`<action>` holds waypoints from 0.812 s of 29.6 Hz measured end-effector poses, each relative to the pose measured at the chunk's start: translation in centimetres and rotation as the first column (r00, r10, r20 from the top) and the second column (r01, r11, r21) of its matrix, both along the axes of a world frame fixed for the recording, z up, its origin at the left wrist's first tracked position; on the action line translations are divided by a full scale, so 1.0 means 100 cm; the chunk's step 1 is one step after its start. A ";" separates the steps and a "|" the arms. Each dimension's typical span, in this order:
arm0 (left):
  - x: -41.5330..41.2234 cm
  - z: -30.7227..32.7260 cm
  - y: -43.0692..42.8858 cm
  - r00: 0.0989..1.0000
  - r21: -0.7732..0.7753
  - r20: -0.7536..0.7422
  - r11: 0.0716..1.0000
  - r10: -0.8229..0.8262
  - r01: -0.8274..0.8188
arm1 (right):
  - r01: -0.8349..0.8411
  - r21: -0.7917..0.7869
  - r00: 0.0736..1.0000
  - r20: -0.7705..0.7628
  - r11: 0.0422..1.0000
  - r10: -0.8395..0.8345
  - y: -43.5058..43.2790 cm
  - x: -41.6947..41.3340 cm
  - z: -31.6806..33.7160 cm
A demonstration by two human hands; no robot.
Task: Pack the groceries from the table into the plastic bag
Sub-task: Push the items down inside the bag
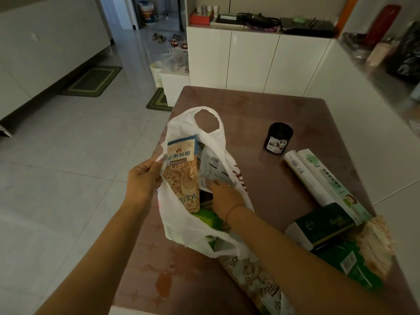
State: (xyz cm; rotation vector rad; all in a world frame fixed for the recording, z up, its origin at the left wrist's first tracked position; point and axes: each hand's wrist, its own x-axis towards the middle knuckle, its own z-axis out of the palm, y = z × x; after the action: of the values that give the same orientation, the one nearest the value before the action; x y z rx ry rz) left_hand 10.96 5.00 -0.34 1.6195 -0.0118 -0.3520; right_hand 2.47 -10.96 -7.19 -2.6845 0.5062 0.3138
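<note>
The left hand (pixel 143 178) pinches the rim of the plastic bag (pixel 175 219) on the bench (pixel 261 105). The right hand (pixel 223 196) reaches inside, fingers seemingly flat on a white packet (pixel 213 165).

We see a white bag (pixel 181 223) with red print beside our right hand (pixel 223 196). Just right of our left hand (pixel 143 178), a pouch (pixel 184 178) shows blue over tan with a nut pattern. Beyond the right hand is a black jar (pixel 278 138) with a panda label. To that hand's right, a dark green box (pixel 325 223) lies on the reddish-brown table (pixel 250 105).
</note>
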 end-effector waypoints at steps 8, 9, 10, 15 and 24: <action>0.003 -0.003 0.004 1.000 0.018 0.009 1.000 0.002 -0.002 | 0.306 -0.019 0.825 0.504 0.952 -0.256 -0.032 -0.019 0.040; 0.003 -0.003 0.003 1.000 0.023 0.014 1.000 0.001 -0.001 | 0.353 -0.038 0.880 0.353 0.935 -0.318 -0.037 -0.023 0.035; 0.003 -0.003 0.003 1.000 0.024 0.016 1.000 0.001 -0.001 | 0.376 0.021 0.904 0.212 0.926 -0.372 -0.041 -0.026 0.026; 0.005 0.001 0.007 0.998 -0.011 0.024 0.998 0.055 -0.055 | 0.352 0.427 0.809 0.309 0.833 -0.500 -0.051 -0.021 0.015; 0.025 0.021 0.008 0.994 0.004 0.101 0.999 0.037 -0.037 | 0.205 0.764 0.684 0.335 0.612 -0.648 -0.059 -0.015 0.053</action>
State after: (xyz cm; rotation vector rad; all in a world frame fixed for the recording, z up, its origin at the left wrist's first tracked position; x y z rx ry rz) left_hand 13.44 5.84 1.76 1.6397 -0.0578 -0.2415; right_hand 0.97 -16.88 -1.90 -1.6879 0.6835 -0.4261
